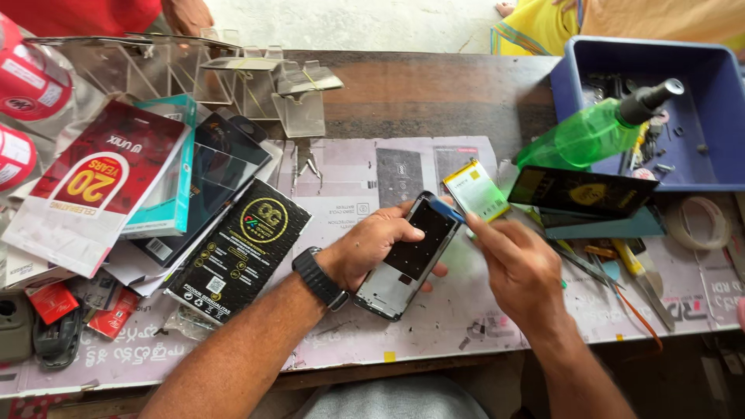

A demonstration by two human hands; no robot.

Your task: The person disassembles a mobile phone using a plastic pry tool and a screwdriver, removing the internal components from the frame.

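My left hand [371,247], with a dark watch on the wrist, grips an opened phone body [407,256] tilted above the table, its inner side facing up. My right hand [518,268] pinches a small blue flat tool [446,208] against the phone's top right corner. A white and yellow phone battery [475,189] lies on the mat just beyond that corner, next to my right fingers.
A black box [239,250] and a heap of retail packages [109,182] lie to the left. A green spray bottle [594,130] leans on a blue tray [718,109] of small parts. Another black box [582,191], a tape roll [702,223], tweezers and tools sit right.
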